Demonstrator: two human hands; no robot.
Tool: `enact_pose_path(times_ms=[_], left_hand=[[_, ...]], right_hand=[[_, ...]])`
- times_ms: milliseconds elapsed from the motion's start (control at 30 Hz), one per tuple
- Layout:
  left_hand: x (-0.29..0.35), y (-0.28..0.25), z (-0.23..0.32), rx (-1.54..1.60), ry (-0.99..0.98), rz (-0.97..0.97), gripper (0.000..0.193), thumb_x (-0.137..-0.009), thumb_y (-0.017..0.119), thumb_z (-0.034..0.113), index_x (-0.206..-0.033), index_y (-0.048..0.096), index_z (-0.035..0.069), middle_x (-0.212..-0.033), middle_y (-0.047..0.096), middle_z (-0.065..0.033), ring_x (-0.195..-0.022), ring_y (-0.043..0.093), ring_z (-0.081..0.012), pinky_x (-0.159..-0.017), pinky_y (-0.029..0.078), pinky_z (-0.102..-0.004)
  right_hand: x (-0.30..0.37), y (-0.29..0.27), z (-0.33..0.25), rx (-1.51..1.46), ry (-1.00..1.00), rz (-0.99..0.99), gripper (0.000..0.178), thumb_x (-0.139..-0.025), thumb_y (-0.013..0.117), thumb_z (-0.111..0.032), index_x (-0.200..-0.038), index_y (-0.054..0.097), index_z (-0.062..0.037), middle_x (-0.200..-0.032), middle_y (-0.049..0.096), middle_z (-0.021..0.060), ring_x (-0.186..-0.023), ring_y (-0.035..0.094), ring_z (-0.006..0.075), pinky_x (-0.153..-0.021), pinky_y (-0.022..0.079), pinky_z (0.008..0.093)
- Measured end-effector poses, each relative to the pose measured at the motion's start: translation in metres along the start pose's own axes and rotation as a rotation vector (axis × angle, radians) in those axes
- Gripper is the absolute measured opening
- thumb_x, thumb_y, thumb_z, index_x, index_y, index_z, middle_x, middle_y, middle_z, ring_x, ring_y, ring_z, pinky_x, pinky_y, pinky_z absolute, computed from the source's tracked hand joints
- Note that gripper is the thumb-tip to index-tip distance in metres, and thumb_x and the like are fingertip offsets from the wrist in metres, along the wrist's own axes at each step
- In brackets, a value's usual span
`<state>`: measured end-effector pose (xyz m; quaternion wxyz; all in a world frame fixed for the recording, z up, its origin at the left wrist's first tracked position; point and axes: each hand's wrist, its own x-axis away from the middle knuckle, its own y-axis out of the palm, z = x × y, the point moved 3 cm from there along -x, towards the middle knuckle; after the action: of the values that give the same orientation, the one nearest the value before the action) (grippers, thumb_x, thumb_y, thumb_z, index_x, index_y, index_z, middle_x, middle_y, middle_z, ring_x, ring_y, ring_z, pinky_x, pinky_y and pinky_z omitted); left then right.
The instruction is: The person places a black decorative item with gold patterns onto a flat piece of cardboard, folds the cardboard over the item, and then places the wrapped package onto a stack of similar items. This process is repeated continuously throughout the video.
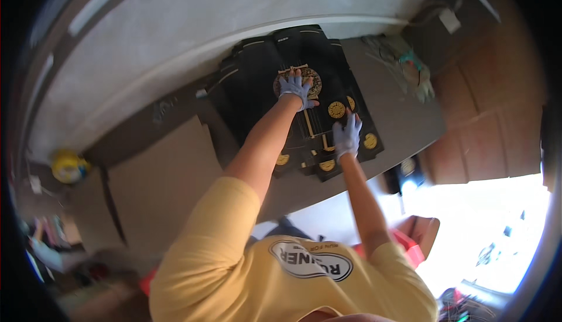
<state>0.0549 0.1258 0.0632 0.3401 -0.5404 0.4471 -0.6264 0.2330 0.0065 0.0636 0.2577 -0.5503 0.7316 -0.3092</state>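
A stack of black card sheets, their outlines stepped and notched, lies on the grey table with gold printing facing up. My left hand, in a pale lilac glove that leaves the fingertips bare, rests flat with spread fingers on a large round gold pattern near the sheets' middle. Lower and to the right, my right hand, gloved the same way, lies on the sheets with its fingers extended. Its fingertips are beside a small round gold emblem. Nothing shows in either hand.
The grey tabletop extends around the sheets, against a pale wall. Clear plastic wrap and a teal item lie at the far right. Brown cardboard stands beyond the table's right end. A yellow roll sits at far left.
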Motion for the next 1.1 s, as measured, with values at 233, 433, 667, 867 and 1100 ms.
enact_pose_path(times_ms=[233,433,667,867,1100], left_hand=[[0.074,0.007,-0.001,0.271,0.138,0.706,0.065,-0.088,0.05,0.057,-0.135,0.046,0.013,-0.147,0.03,-0.0199,-0.136,0.03,-0.0367,-0.107,0.028,-0.0534],[0.293,0.141,-0.067,0.534,-0.08,0.932,0.057,-0.08,0.069,0.034,-0.13,0.049,0.015,-0.142,0.035,-0.0224,-0.131,0.033,-0.0431,-0.105,0.029,-0.0564],[0.513,0.296,-0.204,0.114,-0.769,0.563,0.064,-0.074,0.067,0.042,-0.129,0.052,0.012,-0.125,0.047,-0.0189,-0.12,0.043,-0.0395,-0.096,0.034,-0.0578],[0.55,0.328,-0.254,0.319,-0.57,0.771,0.045,-0.075,0.068,0.039,-0.113,0.061,0.016,-0.115,0.054,-0.0147,-0.119,0.046,-0.038,-0.096,0.036,-0.0555],[0.651,0.356,-0.393,0.345,-0.995,0.756,0.045,-0.08,0.064,0.04,-0.113,0.058,0.01,-0.109,0.056,-0.0111,-0.107,0.049,-0.0333,-0.088,0.04,-0.0484]], right_hand=[[0.098,0.019,0.025,0.166,-0.44,-0.114,0.073,-0.078,0.068,-0.019,-0.145,0.037,-0.0162,-0.153,0.018,0.0262,-0.142,0.013,0.0459,-0.114,0.021,0.0486],[0.147,0.03,-0.005,-0.233,-0.707,-0.239,0.041,-0.085,0.062,-0.014,-0.124,0.058,-0.0047,-0.125,0.055,0.0216,-0.117,0.052,0.0364,-0.097,0.041,0.0408],[0.191,0.201,-0.089,0.273,-0.442,-0.727,0.048,-0.089,0.054,-0.037,-0.125,0.055,-0.0058,-0.122,0.058,0.0208,-0.114,0.054,0.038,-0.093,0.044,0.0422],[0.243,0.247,-0.095,0.372,-0.302,-0.501,0.045,-0.084,0.058,-0.038,-0.113,0.059,-0.0032,-0.113,0.063,0.018,-0.101,0.06,0.0346,-0.088,0.044,0.0408],[0.268,0.218,-0.136,0.154,-0.247,-0.355,0.055,-0.083,0.063,-0.048,-0.113,0.062,-0.0021,-0.11,0.064,0.0216,-0.105,0.06,0.0347,-0.09,0.045,0.0423]])
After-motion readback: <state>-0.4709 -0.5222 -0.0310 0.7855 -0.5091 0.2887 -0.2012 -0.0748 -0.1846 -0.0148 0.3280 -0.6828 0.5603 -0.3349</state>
